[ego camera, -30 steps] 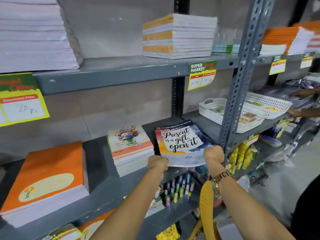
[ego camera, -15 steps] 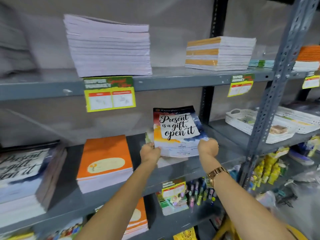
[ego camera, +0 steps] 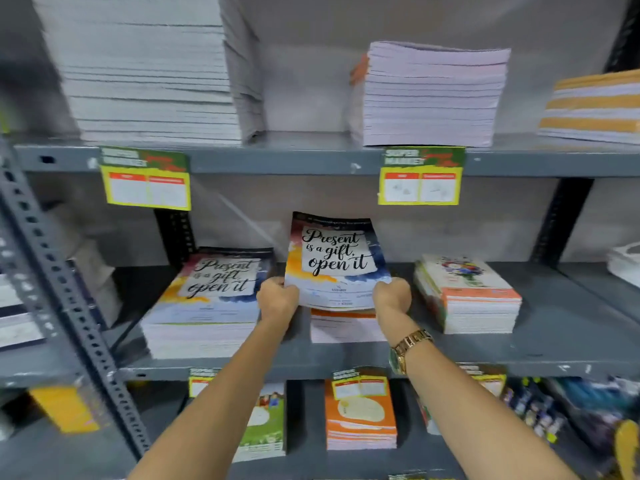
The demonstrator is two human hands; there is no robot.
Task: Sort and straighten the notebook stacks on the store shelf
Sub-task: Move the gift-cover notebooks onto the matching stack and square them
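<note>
A notebook (ego camera: 334,259) with "Present is a gift, open it" on its cover is held up, tilted, above the middle shelf (ego camera: 346,355). My left hand (ego camera: 277,297) grips its lower left corner and my right hand (ego camera: 391,296) its lower right corner. Directly under it lies an orange-covered stack (ego camera: 346,327), mostly hidden. To the left sits a tall stack of matching "Present is a gift" notebooks (ego camera: 211,303). On the right is a stack with floral covers (ego camera: 467,296).
The upper shelf carries tall stacks of white-edged notebooks (ego camera: 145,74), (ego camera: 429,95) and an orange-striped stack (ego camera: 592,109). Yellow price tags (ego camera: 145,178) hang from its edge. A perforated grey upright (ego camera: 62,292) stands at left. The lower shelf holds orange and green notebooks (ego camera: 360,414).
The view has swung left along the shelf. Both hands carried the held notebook leftward, from beside the floral stack to above the orange stack, close to the matching stack.
</note>
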